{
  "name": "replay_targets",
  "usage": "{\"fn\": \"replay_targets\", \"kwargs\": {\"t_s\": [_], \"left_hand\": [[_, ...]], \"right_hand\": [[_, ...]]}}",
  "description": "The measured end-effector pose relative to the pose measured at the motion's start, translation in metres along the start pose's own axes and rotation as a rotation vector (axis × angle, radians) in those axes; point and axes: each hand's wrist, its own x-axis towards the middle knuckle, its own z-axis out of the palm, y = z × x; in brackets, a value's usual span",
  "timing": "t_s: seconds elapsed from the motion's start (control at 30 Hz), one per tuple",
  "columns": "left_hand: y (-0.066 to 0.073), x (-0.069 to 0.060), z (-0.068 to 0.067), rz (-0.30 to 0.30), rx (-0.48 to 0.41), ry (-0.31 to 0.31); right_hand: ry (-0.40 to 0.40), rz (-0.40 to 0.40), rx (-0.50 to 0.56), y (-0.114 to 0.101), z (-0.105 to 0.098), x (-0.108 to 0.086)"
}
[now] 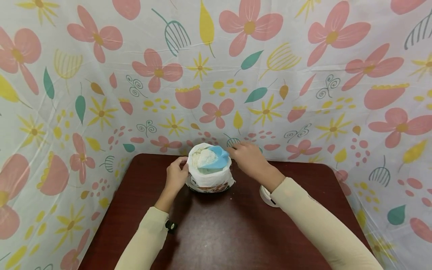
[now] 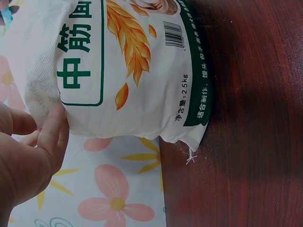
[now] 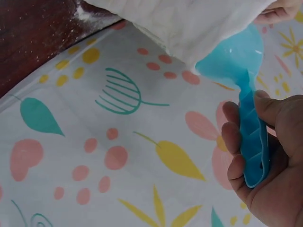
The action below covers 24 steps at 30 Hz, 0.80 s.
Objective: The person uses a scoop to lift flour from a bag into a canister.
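Observation:
A white flour bag [image 1: 209, 179] stands upright on the table, its top rolled down and white flour [image 1: 202, 157] showing inside. In the left wrist view, the flour bag [image 2: 137, 99] shows green print, a wheat ear and "2.5kg". My left hand [image 1: 177, 171] pinches the folded rim on the bag's left side; the thumb and fingers of the left hand [image 2: 33, 151] show there too. My right hand [image 1: 249, 159] grips the handle of a blue scoop [image 1: 221, 159], whose bowl lies in the bag's mouth. In the right wrist view, the right hand [image 3: 279, 146] wraps the ribbed handle.
A white round object [image 1: 267, 195] sits on the dark red table [image 1: 216, 232], partly hidden by my right sleeve. Flour specks [image 3: 85, 14] lie on the table beside the bag. A floral-patterned sheet [image 1: 216, 75] hangs close behind the bag and along both sides.

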Motion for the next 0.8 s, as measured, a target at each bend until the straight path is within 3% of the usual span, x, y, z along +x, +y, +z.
{"fn": "replay_targets", "kwargs": {"t_s": [0.23, 0.43, 0.8], "left_hand": [[0.0, 0.0, 0.001, 0.002, 0.005, 0.003], [0.0, -0.001, 0.001, 0.008, 0.007, 0.01], [0.001, -0.001, 0.0, 0.003, 0.0, 0.012]], "right_hand": [[0.095, 0.008, 0.099, 0.007, 0.002, -0.019], [0.12, 0.104, 0.215, 0.008, 0.003, -0.036], [0.243, 0.255, 0.344, 0.008, 0.021, -0.066]]}}
